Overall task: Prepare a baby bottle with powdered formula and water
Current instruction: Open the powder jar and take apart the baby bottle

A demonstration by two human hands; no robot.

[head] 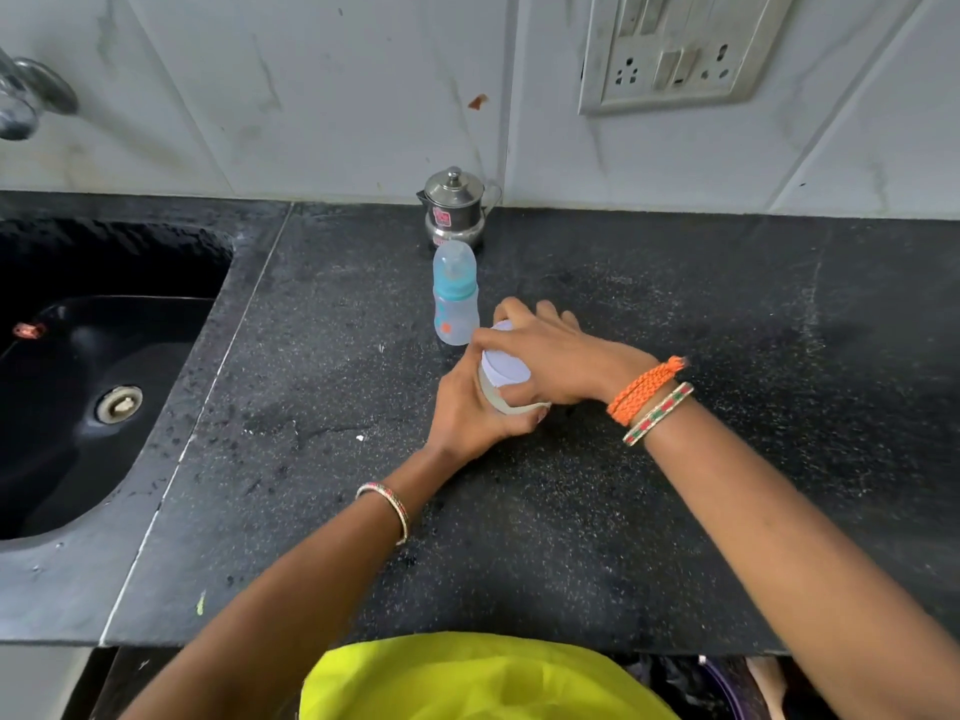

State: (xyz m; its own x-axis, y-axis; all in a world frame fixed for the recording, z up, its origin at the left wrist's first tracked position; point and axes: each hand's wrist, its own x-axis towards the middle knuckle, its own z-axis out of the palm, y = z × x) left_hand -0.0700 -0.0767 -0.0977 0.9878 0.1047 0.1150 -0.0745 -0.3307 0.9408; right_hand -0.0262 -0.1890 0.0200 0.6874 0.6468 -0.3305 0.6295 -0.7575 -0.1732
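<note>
A small round jar [500,402] with a white lid [503,367] stands on the black counter [675,511]. My left hand [470,413] wraps around the jar's body from the left. My right hand [550,358] grips the lid from above, fingers spread over it. Just behind the jar, a clear baby bottle [455,298] stands upright with a blue collar and a clear cap on top. A lidded steel pot [456,207] stands behind the bottle at the wall.
A black sink [78,387] with a metal drain is sunk into the counter at the left, a tap [26,96] above it. A switch and socket panel [675,49] hangs on the tiled wall. The counter's front edge runs along the bottom.
</note>
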